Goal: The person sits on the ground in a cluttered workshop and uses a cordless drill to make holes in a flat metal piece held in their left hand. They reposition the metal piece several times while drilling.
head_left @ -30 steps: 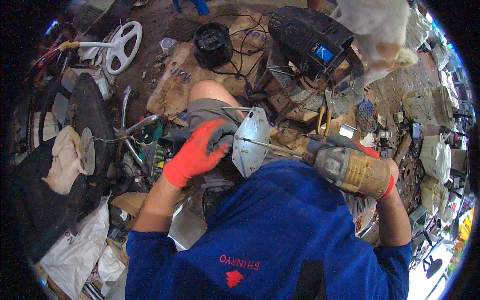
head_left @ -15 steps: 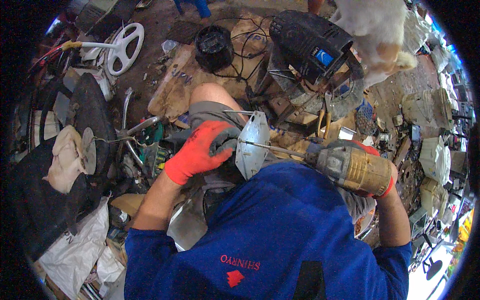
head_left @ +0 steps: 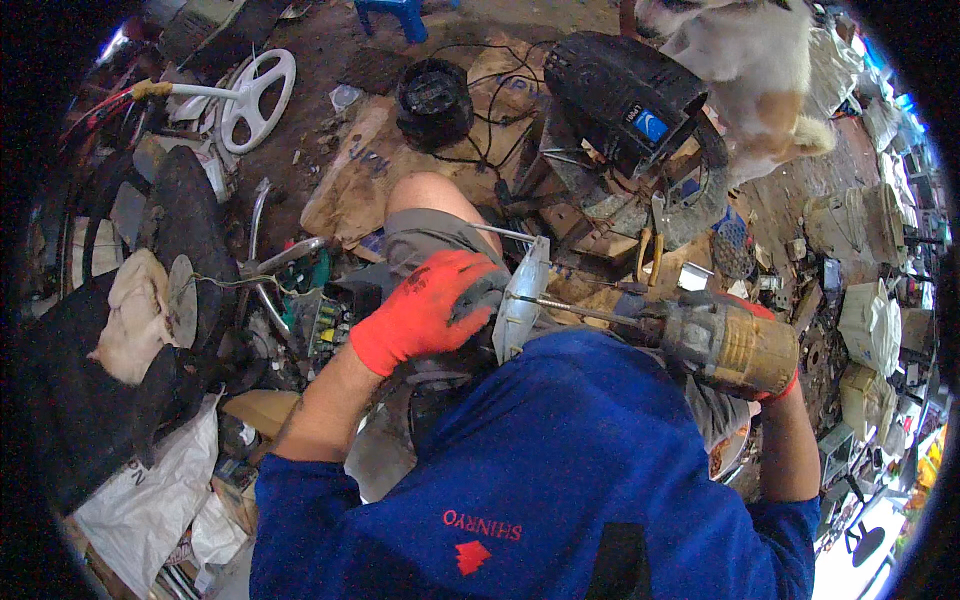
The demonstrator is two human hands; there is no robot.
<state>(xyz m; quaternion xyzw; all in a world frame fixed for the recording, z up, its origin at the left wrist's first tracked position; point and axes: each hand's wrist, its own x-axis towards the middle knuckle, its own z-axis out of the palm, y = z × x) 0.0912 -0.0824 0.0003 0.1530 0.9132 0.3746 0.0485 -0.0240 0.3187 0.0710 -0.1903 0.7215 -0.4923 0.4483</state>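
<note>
Work looks mid-way: left hand (head_left: 425, 312), red-gloved, grips a pale metal plate (head_left: 524, 300) upright over the knee, while right hand (head_left: 775, 375) clutches a worn power drill (head_left: 725, 345), its long bit (head_left: 565, 306) touching the plate, not visibly through.

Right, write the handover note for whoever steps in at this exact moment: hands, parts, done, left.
Left hand, in a red glove, grips the pale grey metal plate on edge over the knee.
Right hand holds the worn yellow-brown power drill; its grip is mostly hidden behind the drill's body.
The drill's long thin bit points left and meets the plate's face.
Done: plate steadied, bit lined up.
Left: whether the bit has gone through cannot be told.
</note>
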